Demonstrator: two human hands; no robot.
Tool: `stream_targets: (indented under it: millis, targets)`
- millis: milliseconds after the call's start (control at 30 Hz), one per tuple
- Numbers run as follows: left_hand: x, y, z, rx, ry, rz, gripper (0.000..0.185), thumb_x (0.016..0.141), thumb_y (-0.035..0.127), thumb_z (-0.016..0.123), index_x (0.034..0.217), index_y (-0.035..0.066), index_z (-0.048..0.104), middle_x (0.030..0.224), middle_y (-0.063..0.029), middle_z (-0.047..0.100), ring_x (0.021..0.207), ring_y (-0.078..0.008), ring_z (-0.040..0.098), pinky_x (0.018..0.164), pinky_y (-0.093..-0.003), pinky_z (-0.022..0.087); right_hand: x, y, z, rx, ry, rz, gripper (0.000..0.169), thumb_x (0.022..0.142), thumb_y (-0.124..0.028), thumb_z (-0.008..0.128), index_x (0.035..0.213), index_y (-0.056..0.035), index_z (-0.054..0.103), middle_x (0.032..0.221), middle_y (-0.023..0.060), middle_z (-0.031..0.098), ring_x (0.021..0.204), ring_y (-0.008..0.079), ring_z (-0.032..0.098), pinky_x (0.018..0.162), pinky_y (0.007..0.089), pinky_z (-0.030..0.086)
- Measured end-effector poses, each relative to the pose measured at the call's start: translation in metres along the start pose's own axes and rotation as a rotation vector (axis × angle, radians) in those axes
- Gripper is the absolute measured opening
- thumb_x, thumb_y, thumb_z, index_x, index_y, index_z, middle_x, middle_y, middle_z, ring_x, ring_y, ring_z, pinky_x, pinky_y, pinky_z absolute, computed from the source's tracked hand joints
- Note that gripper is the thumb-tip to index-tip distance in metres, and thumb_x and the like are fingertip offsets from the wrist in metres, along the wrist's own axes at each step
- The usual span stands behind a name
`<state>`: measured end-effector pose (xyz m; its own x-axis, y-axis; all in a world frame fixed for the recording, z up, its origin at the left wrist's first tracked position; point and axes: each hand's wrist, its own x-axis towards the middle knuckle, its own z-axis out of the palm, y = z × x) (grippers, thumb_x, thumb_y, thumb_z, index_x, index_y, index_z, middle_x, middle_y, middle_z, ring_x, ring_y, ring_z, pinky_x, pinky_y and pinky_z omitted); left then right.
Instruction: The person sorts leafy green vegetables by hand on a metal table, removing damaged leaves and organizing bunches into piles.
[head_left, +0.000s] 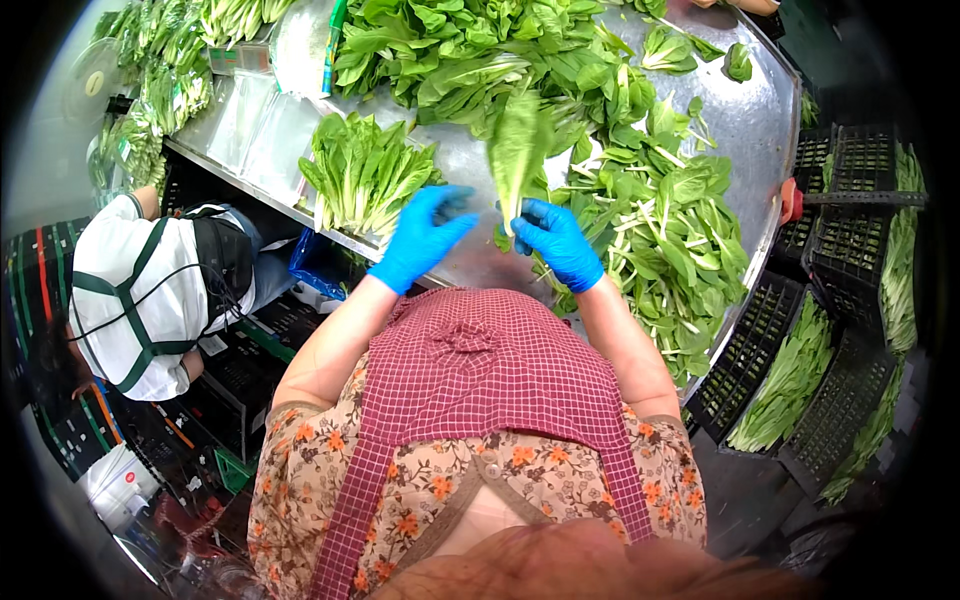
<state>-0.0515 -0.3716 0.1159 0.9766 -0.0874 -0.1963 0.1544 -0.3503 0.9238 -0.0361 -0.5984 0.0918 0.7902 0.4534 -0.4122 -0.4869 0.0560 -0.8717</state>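
Note:
Between the thumb and fingers of my right hand (553, 238), in a blue glove, is the pale stem of a leafy green (519, 154); its blurred blade points away from me. My left hand (429, 234), gloved in blue too, has its thumb and fingers apart and nothing visible in it. Just left of that hand lies a gathered bunch of leafy greens (367, 172), stems towards me, on the metal table (461, 150). A pile of loose leaves and trimmed stems (664, 247) spreads beside my right hand. A larger heap of greens (480, 52) lies further back.
Clear plastic bags (262, 131) lie flat on the table's left, near bagged greens (176, 90). A person in a white shirt (142, 300) bends close by on the left. Black crates (750, 352) holding greens stand at the right. Another person's hand (754, 6) shows at the top edge.

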Motion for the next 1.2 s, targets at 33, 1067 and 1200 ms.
stream_targets:
  millis: [33, 1067, 1200]
  targets:
    - [0.003, -0.001, 0.016, -0.142, -0.068, -0.07, 0.029, 0.082, 0.014, 0.072, 0.108, 0.005, 0.065, 0.092, -0.0015, 0.062, 0.077, -0.011, 0.056, 0.069, -0.0276, 0.047, -0.003, -0.005, 0.004, -0.035, -0.002, 0.001, 0.027, 0.088, -0.015, 0.063, 0.109, 0.003, 0.061, 0.082, 0.004, 0.064, 0.065, 0.0092, 0.058, 0.059, 0.0229, 0.047]
    - [-0.035, -0.087, -0.086, 0.617, 0.313, -0.233, 0.035, 0.077, 0.024, 0.074, 0.107, 0.01, 0.064, 0.089, -0.0067, 0.065, 0.071, -0.0198, 0.061, 0.066, -0.032, 0.05, 0.131, -0.021, -0.097, -1.222, 0.535, -0.452, 0.049, 0.077, -0.01, 0.063, 0.125, -0.0138, 0.054, 0.113, 0.0151, 0.059, 0.095, 0.0348, 0.06, 0.08, 0.0421, 0.051]
    - [-0.043, -0.078, -0.075, 0.49, 0.363, -0.124, 0.03, 0.079, 0.017, 0.073, 0.107, 0.01, 0.065, 0.084, -0.0052, 0.063, 0.066, -0.0171, 0.058, 0.062, -0.0282, 0.049, 0.136, -0.023, -0.094, -1.7, 0.427, -0.26, 0.042, 0.077, -0.01, 0.062, 0.119, -0.014, 0.055, 0.105, 0.014, 0.057, 0.091, 0.0336, 0.061, 0.074, 0.0434, 0.051]
